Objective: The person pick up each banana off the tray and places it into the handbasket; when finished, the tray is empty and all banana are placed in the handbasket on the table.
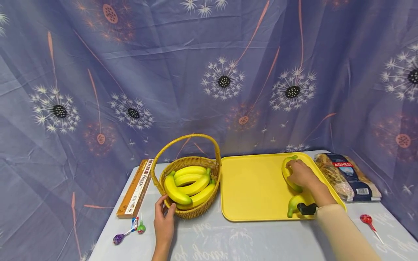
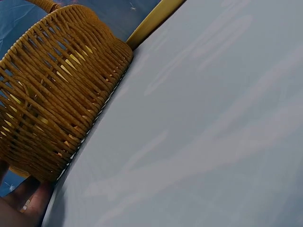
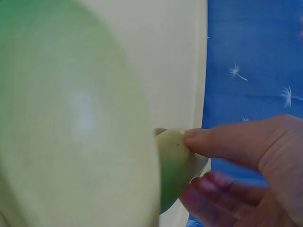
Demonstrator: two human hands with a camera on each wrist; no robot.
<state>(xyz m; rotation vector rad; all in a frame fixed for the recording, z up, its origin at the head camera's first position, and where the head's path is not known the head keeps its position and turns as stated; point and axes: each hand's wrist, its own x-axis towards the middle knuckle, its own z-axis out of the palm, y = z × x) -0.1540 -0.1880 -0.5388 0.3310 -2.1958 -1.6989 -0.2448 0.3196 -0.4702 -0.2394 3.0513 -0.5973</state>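
Note:
A woven basket (image 1: 196,214) with a tall handle stands left of the tray and holds several yellow bananas (image 1: 195,185). My left hand (image 1: 164,225) touches its front-left side with thumb and fingertips; the left wrist view shows those fingertips against the lower wicker wall (image 2: 71,90). On the right part of the yellow tray (image 1: 251,188), my right hand (image 1: 302,175) pinches a banana (image 1: 287,173) between thumb and fingers. Another banana (image 1: 295,203) lies nearer the front, partly hidden by the right wrist and its black camera; a large, close banana (image 3: 75,118) fills the left of the right wrist view.
A long pasta box (image 1: 135,188) lies left of the basket. Purple (image 1: 118,239) and green lollipops (image 1: 141,228) lie before it. Right of the tray are a pasta bag (image 1: 347,177) and a red lollipop (image 1: 366,219). A dandelion-patterned curtain (image 1: 183,79) hangs behind the table.

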